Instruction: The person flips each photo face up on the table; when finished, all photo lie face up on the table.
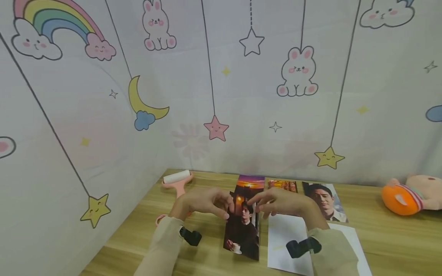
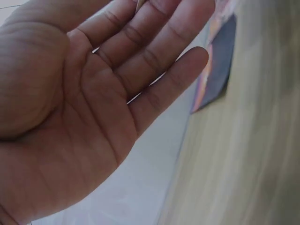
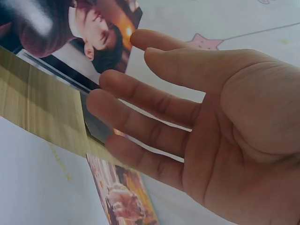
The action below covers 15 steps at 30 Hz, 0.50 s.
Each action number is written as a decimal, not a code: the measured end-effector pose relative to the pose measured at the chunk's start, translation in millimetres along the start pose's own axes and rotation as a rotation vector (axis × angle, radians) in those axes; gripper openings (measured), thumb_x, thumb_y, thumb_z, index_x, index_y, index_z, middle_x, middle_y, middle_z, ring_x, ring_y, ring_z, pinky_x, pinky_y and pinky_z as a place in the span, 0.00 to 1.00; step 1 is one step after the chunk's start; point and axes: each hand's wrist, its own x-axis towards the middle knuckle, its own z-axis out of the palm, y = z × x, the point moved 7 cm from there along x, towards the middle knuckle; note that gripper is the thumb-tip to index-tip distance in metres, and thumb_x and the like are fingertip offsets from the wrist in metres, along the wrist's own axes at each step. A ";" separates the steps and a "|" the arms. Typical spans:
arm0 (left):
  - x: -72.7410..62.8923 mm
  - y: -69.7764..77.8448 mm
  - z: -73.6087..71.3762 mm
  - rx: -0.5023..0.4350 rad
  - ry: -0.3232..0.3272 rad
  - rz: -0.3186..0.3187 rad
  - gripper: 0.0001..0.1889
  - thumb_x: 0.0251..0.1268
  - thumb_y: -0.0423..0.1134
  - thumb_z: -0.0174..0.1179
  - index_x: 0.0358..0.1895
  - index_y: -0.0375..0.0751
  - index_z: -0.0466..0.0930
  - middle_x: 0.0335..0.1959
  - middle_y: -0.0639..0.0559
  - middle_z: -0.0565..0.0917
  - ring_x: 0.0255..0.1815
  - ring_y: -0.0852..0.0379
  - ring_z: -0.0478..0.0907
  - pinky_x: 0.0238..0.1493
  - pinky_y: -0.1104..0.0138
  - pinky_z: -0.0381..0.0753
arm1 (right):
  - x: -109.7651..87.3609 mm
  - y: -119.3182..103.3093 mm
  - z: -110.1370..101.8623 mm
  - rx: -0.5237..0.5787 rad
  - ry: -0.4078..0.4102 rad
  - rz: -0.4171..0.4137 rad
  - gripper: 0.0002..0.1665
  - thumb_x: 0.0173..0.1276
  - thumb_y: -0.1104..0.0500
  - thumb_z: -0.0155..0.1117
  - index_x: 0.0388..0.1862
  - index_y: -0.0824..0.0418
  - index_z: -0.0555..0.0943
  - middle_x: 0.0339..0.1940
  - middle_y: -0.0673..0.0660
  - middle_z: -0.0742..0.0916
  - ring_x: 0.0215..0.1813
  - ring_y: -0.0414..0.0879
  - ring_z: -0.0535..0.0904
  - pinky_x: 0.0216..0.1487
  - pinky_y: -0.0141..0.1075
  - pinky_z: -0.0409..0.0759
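A photo of a person in a dark sweater holding a white cup [image 1: 241,234] lies between the two hands, overlapping a sunset photo [image 1: 253,181] behind it. My left hand [image 1: 208,202] is over its upper left edge, fingers loosely bent; whether they touch it cannot be told. In the left wrist view the palm faces the camera with the fingers [image 2: 154,56] loosely extended. My right hand [image 1: 284,201] is at the photo's upper right, its index fingertip near the top edge. In the right wrist view its fingers [image 3: 150,101] are spread and relaxed around nothing.
Right of the photo are an autumn photo [image 1: 283,185], a portrait photo [image 1: 323,201] and white sheets [image 1: 286,241]. A pink roller with a white head [image 1: 177,177] lies at the back left. An orange and pink plush toy [image 1: 402,197] sits far right. A patterned curtain [image 1: 262,145] closes the back.
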 end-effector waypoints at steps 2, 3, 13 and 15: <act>-0.3 -5.6 2.4 -0.027 -0.002 -0.022 0.08 0.66 0.26 0.63 0.46 0.29 0.79 0.36 0.54 0.84 0.37 0.61 0.81 0.42 0.69 0.80 | -1.1 1.9 1.5 -0.021 -0.009 0.029 0.21 0.72 0.63 0.59 0.62 0.55 0.81 0.51 0.59 0.85 0.45 0.53 0.85 0.47 0.51 0.79; -0.1 -8.1 3.7 -0.040 -0.002 -0.030 0.09 0.65 0.25 0.63 0.46 0.28 0.79 0.36 0.55 0.84 0.37 0.61 0.81 0.42 0.69 0.80 | -1.7 3.1 2.5 -0.022 -0.019 0.046 0.21 0.71 0.63 0.59 0.62 0.55 0.81 0.52 0.59 0.85 0.45 0.52 0.85 0.47 0.51 0.79; 0.6 -22.0 14.6 0.060 -0.044 -0.094 0.08 0.63 0.28 0.66 0.44 0.32 0.80 0.31 0.56 0.83 0.31 0.64 0.78 0.35 0.73 0.75 | -1.0 10.4 12.8 0.004 -0.159 0.103 0.23 0.74 0.64 0.57 0.67 0.58 0.77 0.55 0.59 0.84 0.36 0.52 0.84 0.35 0.40 0.78; 1.4 -23.9 16.0 0.075 -0.053 -0.113 0.08 0.63 0.29 0.66 0.43 0.33 0.80 0.30 0.56 0.82 0.30 0.65 0.77 0.34 0.73 0.73 | -0.4 10.4 12.3 -0.006 -0.155 0.101 0.23 0.75 0.64 0.55 0.67 0.60 0.77 0.55 0.59 0.85 0.36 0.52 0.84 0.36 0.40 0.78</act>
